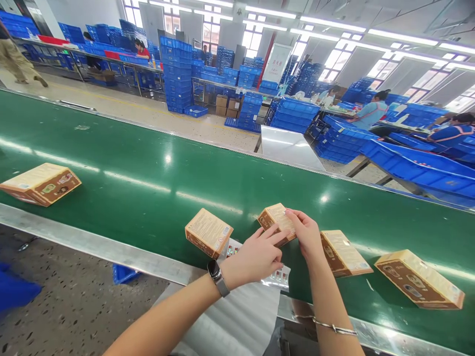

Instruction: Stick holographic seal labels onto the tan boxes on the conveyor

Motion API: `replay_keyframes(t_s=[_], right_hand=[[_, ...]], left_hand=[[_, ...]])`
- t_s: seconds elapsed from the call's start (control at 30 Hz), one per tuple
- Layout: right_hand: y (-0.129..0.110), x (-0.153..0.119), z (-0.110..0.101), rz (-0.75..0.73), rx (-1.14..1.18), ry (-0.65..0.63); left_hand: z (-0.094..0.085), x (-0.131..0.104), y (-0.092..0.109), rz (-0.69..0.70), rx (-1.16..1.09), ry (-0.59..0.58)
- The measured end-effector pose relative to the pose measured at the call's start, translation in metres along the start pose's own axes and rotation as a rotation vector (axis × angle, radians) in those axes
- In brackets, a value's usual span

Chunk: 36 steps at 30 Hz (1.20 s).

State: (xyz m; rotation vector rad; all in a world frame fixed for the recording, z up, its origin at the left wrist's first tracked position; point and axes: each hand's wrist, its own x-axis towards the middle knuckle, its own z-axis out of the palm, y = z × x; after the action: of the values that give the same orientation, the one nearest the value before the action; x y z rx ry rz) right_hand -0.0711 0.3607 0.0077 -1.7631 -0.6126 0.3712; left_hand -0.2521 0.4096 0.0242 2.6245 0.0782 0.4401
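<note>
A small brown and cream carton (276, 217) lies on the green conveyor belt under both my hands. My left hand (258, 254), with a watch on its wrist, has its fingers spread and laid on the carton's near side. Pinched together at the carton's upper right edge are the fingers of my right hand (304, 232); what they hold, if anything, is too small to make out. A sheet of shiny stickers (276, 279) on pale backing lies beneath my left hand, partly covered by it. Just left of that hand sits another carton (210, 231).
To the right are two similar cartons, one (345, 252) beside my right forearm and one (419, 279) farther off. Another carton (42, 184) lies far left on the belt (141, 163). A metal rail (92, 247) edges the belt. Beyond stand stacked blue crates (176, 74) and seated people.
</note>
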Motion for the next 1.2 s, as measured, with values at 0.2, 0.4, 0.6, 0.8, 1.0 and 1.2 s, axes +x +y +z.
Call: replay_keyframes(t_s=[0.2, 0.4, 0.6, 0.8, 1.0, 1.2], right_hand=[[-0.007, -0.001, -0.011, -0.047, -0.214, 0.069], [-0.016, 0.008, -0.020, -0.082, -0.367, 0.193], [-0.031, -0.011, -0.026, -0.184, -0.435, 0.243], [-0.067, -0.102, -0.027, -0.411, -0.261, -0.543], [-0.063, -0.139, -0.021, -0.650, -0.355, -0.707], [-0.058, -0.142, -0.008, -1.085, -0.522, -0.471]], left_hand=[[0.005, 0.011, 0.003, 0.019, 0.026, -0.030], [0.002, 0.010, 0.021, 0.001, -0.070, -0.048], [-0.029, -0.036, 0.059, -0.116, -0.202, -0.135], [-0.058, -0.081, 0.057, -0.534, -0.475, -0.077], [-0.070, -0.102, 0.044, -0.674, -0.497, -0.130], [-0.071, -0.099, 0.043, -0.665, -0.427, -0.127]])
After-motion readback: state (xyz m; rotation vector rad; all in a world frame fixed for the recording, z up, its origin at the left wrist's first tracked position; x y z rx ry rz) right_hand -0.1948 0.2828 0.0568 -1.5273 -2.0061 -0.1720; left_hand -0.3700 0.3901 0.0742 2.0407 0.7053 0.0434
